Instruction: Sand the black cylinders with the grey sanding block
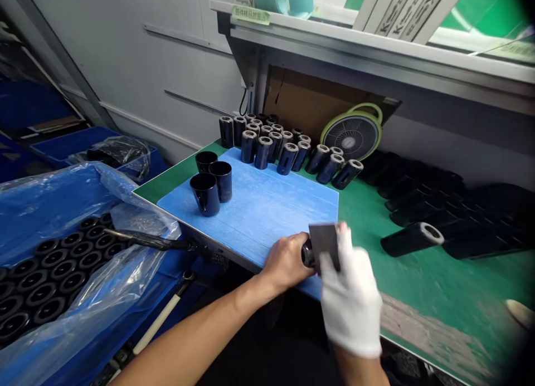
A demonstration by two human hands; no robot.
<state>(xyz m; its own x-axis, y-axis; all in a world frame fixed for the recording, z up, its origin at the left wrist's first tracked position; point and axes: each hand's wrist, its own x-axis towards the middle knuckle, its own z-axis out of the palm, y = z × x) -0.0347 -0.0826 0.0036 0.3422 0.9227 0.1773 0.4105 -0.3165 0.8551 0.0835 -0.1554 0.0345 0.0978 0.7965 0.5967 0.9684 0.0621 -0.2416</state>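
Near the front edge of the blue mat (267, 208), my bare left hand (288, 260) is closed round a black cylinder (308, 253), mostly hidden by my fingers. My right hand (351, 291), in a white glove and slightly blurred, grips a flat dark grey plate (324, 242) against or just in front of the cylinder's end. Three wide black cups (205, 195) stand at the mat's left side. Behind the mat, several narrow black cylinders (286, 159) stand upright with pale rims.
A black cylinder (412, 239) lies on the green table (418, 280), beside a dark pile at the right. A round fan (351, 136) stands at the back below a shelf (376, 46). At left, a plastic-lined blue bin (112, 297) holds several black cylinders.
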